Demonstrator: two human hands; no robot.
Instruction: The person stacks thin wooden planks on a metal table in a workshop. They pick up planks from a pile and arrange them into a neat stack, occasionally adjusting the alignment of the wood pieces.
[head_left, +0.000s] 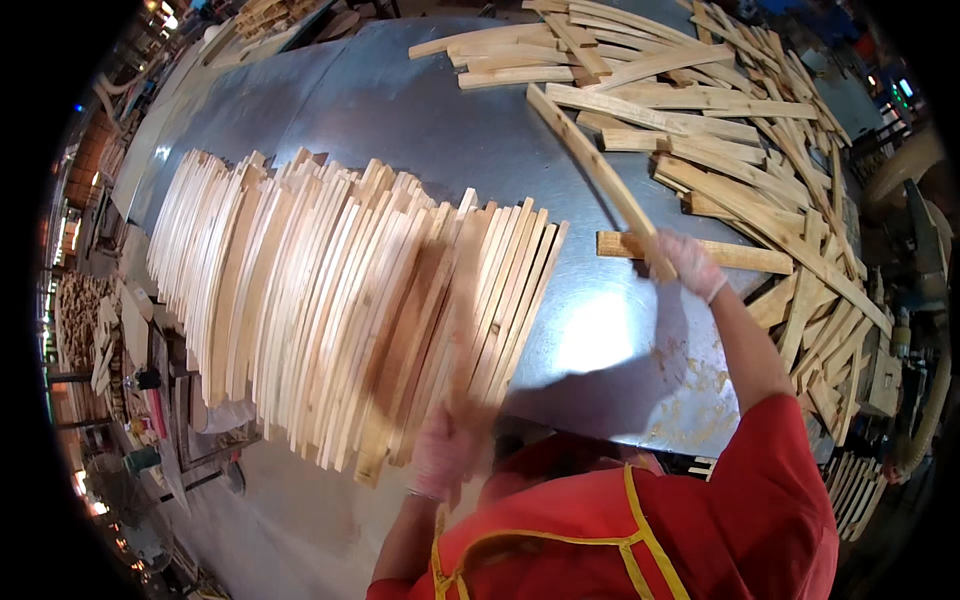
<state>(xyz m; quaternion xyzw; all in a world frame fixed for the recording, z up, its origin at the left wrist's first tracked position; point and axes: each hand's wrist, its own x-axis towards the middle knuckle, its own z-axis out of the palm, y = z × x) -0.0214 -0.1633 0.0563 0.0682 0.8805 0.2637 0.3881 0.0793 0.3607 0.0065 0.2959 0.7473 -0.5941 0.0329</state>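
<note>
Two hands busy, both gloved, each closed on a wooden slat. I've got my right hand (690,262) out over the right side of the worktop (400,110), fingers wrapped round the near end of a long slat (598,172). That slat runs away from me, up and to the left, its far end pointing toward the far edge, while the gripped end sits just above a short slat (735,256) lying flat across beneath my fist. Whether the two touch I cannot tell.

Left hand (440,450) is down at the near edge, blurred, closed round the bottom of a darker slat (455,300) that stands over the neat row (340,290). Its long axis points straight away from me, same as its neighbours.

That row fans across the left and middle of the worktop, slats side by side, leaning on one another, ends toward me. The loose pile (760,150) sprawls over the far right corner and down the right edge, slats crossing every way.

So the long slat lies right of the row, well apart from it, with bare metal between. My right hand is the nearer one, already on it; the row's open end sits between my two hands.
</note>
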